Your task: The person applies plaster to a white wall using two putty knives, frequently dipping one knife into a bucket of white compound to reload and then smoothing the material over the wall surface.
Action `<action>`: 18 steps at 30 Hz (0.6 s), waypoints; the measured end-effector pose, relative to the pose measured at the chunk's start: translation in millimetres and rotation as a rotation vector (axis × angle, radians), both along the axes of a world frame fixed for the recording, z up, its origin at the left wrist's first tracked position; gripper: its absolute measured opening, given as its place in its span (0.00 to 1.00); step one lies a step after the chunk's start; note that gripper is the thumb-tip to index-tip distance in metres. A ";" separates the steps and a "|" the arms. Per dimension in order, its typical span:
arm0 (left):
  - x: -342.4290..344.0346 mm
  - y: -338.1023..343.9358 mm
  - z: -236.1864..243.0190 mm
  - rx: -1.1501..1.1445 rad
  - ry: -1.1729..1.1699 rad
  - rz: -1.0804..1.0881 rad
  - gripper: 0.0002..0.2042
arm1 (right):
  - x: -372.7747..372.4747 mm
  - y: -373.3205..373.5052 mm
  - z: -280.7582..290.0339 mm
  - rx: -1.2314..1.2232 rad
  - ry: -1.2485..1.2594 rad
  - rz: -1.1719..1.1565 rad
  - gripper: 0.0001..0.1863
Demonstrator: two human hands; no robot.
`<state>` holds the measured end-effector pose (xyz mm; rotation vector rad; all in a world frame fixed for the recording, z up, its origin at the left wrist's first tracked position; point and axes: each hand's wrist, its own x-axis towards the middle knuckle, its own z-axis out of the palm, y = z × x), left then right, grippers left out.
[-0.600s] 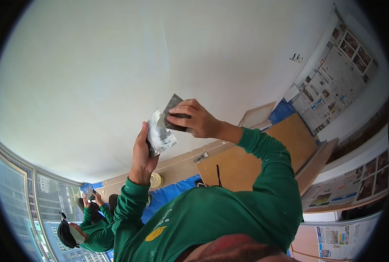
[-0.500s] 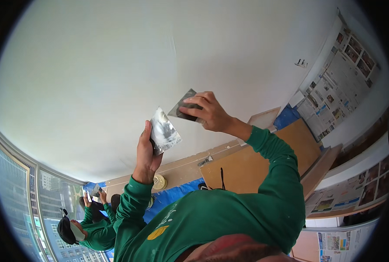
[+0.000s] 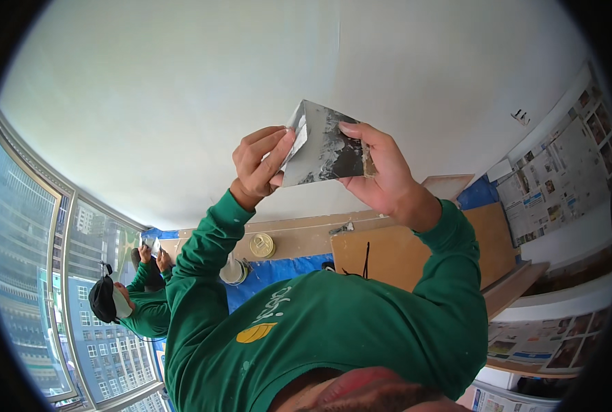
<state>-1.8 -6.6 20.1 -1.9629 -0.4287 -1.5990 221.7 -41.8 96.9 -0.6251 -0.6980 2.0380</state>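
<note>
**Smeared grey blade [image 3: 329,145] beside silvery blade [image 3: 300,137]**

The grey blade, at 12 o'clock in the view, is broad and flat, paler toward 9 o'clock, dark with patchy whitish smears toward 3 o'clock, where the right hand [image 3: 387,172] grips it. The silvery blade, steeply angled in the left hand [image 3: 258,161], sits at its 9 o'clock edge; contact is unclear.
</note>
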 end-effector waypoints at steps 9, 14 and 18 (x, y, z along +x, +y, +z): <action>-49.4 -14.0 -51.6 -0.515 0.196 0.238 0.23 | 22.5 98.2 41.2 0.299 -0.039 -0.067 0.11; -41.1 -58.3 -121.3 -0.790 -0.246 0.178 0.16 | 36.1 210.2 125.7 1.248 -0.613 -0.576 0.22; -34.6 -93.0 -171.5 -0.998 -0.602 0.110 0.16 | 29.0 246.4 175.2 2.038 -1.588 -1.332 0.25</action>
